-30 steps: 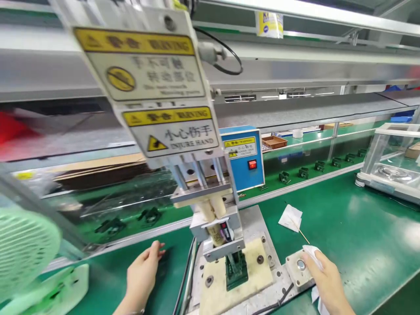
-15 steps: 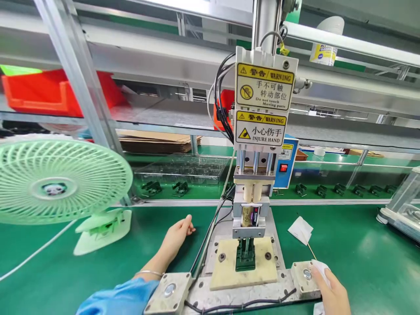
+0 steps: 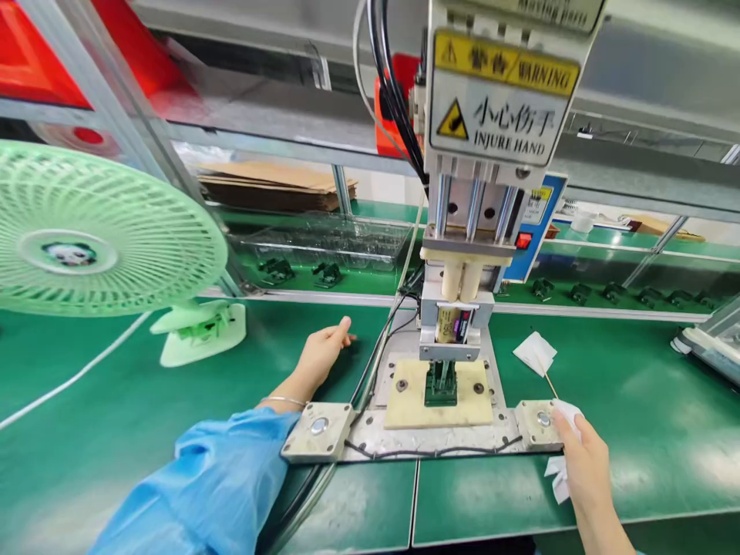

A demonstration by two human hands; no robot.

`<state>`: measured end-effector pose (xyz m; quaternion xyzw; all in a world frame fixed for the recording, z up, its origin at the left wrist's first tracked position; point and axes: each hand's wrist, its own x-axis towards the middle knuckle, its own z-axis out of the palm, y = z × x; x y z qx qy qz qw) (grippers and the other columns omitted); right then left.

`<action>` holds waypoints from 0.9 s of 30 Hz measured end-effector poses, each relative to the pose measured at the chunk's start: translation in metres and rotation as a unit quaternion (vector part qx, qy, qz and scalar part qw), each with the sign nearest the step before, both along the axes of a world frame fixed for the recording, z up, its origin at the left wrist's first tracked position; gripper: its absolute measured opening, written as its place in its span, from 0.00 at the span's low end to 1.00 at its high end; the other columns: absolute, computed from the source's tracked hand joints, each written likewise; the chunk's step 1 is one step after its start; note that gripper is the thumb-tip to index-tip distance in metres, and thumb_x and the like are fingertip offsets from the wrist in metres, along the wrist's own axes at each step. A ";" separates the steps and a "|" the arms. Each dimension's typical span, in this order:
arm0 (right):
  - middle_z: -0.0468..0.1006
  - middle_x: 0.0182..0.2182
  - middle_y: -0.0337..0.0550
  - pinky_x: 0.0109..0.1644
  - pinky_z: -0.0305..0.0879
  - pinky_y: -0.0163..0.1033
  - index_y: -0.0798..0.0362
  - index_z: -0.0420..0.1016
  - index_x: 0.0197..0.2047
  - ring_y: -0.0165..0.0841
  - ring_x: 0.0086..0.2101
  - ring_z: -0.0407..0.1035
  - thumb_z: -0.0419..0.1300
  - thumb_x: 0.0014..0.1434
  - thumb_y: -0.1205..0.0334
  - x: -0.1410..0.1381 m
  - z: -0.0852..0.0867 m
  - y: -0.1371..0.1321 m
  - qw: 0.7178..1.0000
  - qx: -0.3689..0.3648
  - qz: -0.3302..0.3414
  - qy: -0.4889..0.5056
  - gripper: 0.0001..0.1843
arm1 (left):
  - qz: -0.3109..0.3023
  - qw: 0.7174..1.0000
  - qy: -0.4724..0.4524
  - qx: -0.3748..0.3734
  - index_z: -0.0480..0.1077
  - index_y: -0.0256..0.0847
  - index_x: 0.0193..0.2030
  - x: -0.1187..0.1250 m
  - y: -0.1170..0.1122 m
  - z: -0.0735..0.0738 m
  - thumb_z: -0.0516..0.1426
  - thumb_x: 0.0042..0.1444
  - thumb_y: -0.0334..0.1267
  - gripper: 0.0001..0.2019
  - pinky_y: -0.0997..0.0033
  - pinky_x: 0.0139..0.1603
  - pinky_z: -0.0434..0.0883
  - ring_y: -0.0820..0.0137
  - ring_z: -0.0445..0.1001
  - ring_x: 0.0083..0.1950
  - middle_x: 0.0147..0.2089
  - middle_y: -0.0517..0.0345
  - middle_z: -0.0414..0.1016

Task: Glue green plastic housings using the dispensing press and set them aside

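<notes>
A small press machine (image 3: 462,231) with yellow warning labels stands on a metal base plate (image 3: 370,443). Its head sits down over a dark green part (image 3: 440,383) on a cream block (image 3: 405,401). My left hand (image 3: 321,354) hovers over the green table left of the press, fingers loosely curled together, nothing visible in it. My right hand (image 3: 581,462) rests beside the right push button (image 3: 543,418), thumb near it, with a white tissue (image 3: 558,474) under the fingers. A second push button (image 3: 317,425) sits at the base's left end, untouched.
A pale green desk fan (image 3: 86,231) stands at left with a white cord (image 3: 69,378). A folded white wipe and a swab (image 3: 535,353) lie right of the press. Black parts (image 3: 578,293) line the conveyor behind. A blue control box (image 3: 540,223) and a clear tray (image 3: 324,243) sit behind.
The view has swung left and closer to the press, bringing the fan in. My left hand moved up beside the press cables. My right hand stayed at the right button.
</notes>
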<state>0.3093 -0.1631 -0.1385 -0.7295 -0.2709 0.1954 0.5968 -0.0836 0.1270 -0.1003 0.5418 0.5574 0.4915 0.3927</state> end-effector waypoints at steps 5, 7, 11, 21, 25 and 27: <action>0.75 0.30 0.42 0.34 0.67 0.37 0.56 0.75 0.34 0.38 0.32 0.69 0.68 0.51 0.37 -0.001 0.001 -0.002 0.999 0.038 -0.001 0.011 0.28 | -0.022 0.999 0.013 -0.025 0.77 0.39 0.40 0.004 -0.002 -0.002 0.69 0.33 0.56 0.29 0.61 0.53 0.72 0.58 0.77 0.48 0.43 0.48 0.81; 0.75 0.29 0.42 0.34 0.67 0.37 0.56 0.74 0.32 0.38 0.31 0.69 0.69 0.51 0.37 0.000 0.001 -0.002 0.999 0.041 -0.004 0.011 0.27 | -0.037 0.999 0.021 -0.034 0.77 0.38 0.43 0.006 -0.003 -0.002 0.70 0.32 0.54 0.31 0.59 0.57 0.71 0.57 0.77 0.50 0.46 0.46 0.81; 0.74 0.28 0.41 0.34 0.67 0.37 0.55 0.73 0.31 0.37 0.31 0.68 0.69 0.51 0.38 0.000 0.000 -0.004 0.999 0.042 -0.007 0.019 0.26 | -0.046 0.997 0.042 -0.044 0.78 0.37 0.41 0.008 -0.006 0.000 0.69 0.34 0.55 0.29 0.57 0.58 0.71 0.55 0.77 0.50 0.45 0.46 0.81; 0.73 0.27 0.41 0.30 0.65 0.36 0.54 0.71 0.29 0.35 0.28 0.66 0.69 0.52 0.37 0.000 0.000 -0.005 1.000 0.026 -0.015 -0.005 0.27 | -0.057 0.995 0.059 -0.054 0.78 0.37 0.36 0.011 -0.010 0.006 0.71 0.28 0.57 0.31 0.54 0.58 0.70 0.52 0.77 0.48 0.39 0.47 0.81; 0.72 0.26 0.40 0.29 0.65 0.36 0.54 0.71 0.29 0.35 0.28 0.66 0.68 0.52 0.36 -0.001 0.003 -0.005 1.000 0.023 -0.011 -0.010 0.28 | -0.047 0.998 0.035 -0.031 0.76 0.35 0.43 0.011 -0.015 0.016 0.69 0.32 0.62 0.36 0.54 0.59 0.70 0.53 0.76 0.50 0.45 0.44 0.80; 0.71 0.25 0.40 0.28 0.64 0.35 0.54 0.71 0.28 0.35 0.27 0.65 0.69 0.51 0.36 -0.002 0.003 -0.005 1.000 0.024 -0.009 -0.003 0.27 | -0.045 0.999 0.020 -0.009 0.74 0.36 0.47 0.013 -0.023 0.030 0.67 0.35 0.63 0.38 0.54 0.60 0.69 0.53 0.75 0.54 0.49 0.44 0.79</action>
